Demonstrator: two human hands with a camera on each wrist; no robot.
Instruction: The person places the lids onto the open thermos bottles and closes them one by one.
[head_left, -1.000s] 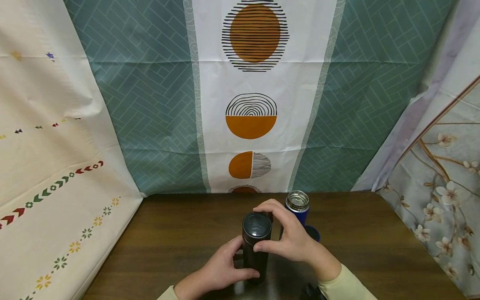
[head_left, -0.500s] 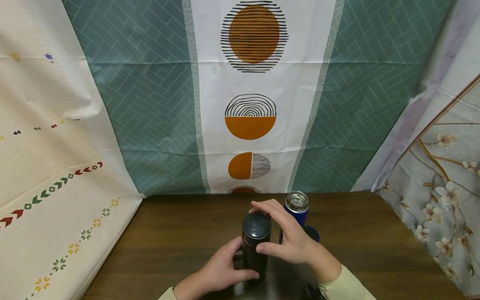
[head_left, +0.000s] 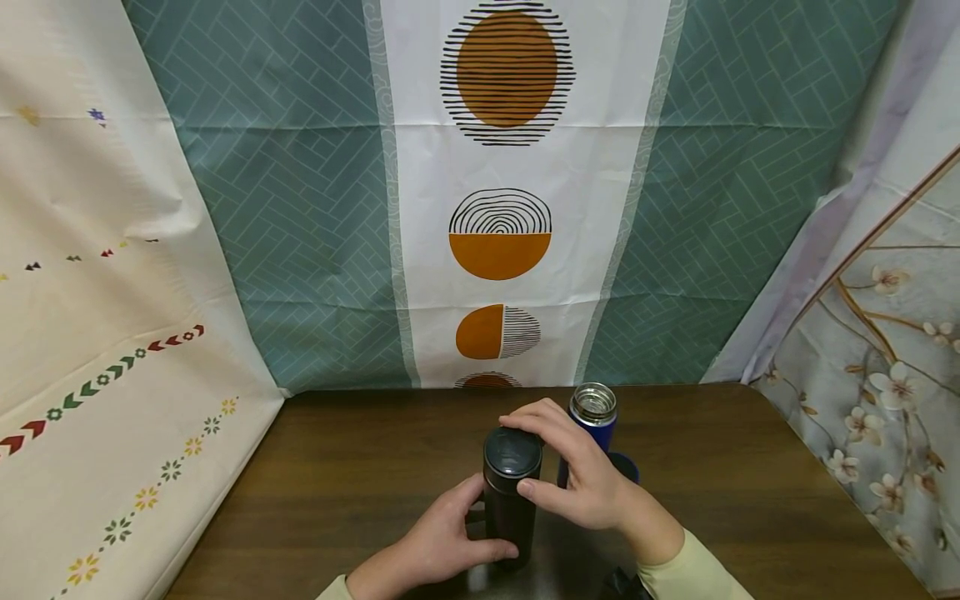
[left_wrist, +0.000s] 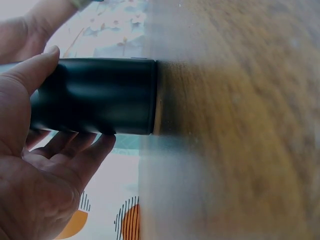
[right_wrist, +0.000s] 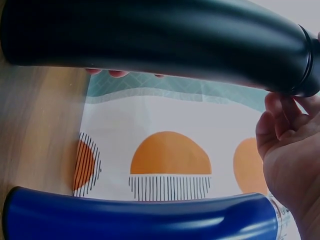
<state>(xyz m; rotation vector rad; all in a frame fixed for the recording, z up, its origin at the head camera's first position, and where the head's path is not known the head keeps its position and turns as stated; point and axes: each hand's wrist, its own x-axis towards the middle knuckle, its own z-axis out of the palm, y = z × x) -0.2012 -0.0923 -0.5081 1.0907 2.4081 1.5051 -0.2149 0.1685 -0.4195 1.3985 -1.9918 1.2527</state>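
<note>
A black thermos [head_left: 510, 525] stands upright on the table, its dark, glossy-topped lid [head_left: 513, 452] in place. My left hand [head_left: 450, 537] grips the lower body, thumb in front and fingers behind. In the left wrist view, the base of the black thermos [left_wrist: 100, 95] meets the wood, and the left hand [left_wrist: 45, 170] wraps its side. My right hand [head_left: 581, 475] holds the lid from the right, thumb at its near side and fingers over the far side. The right wrist view shows the right hand [right_wrist: 295, 145] with bent fingers at the lid end.
Behind my right hand stands a blue thermos [head_left: 596, 429] without a lid, its steel mouth showing. A dark cap with a blue edge [head_left: 625, 467] lies beside it. Some black object [head_left: 624, 585] sits by my right sleeve. Patterned cloths hang around the wooden table [head_left: 360, 450].
My right thumb has slid slightly right along the near side of the lid, and the fingers have shifted a little at the far side. The left hand and the black thermos stay put.
</note>
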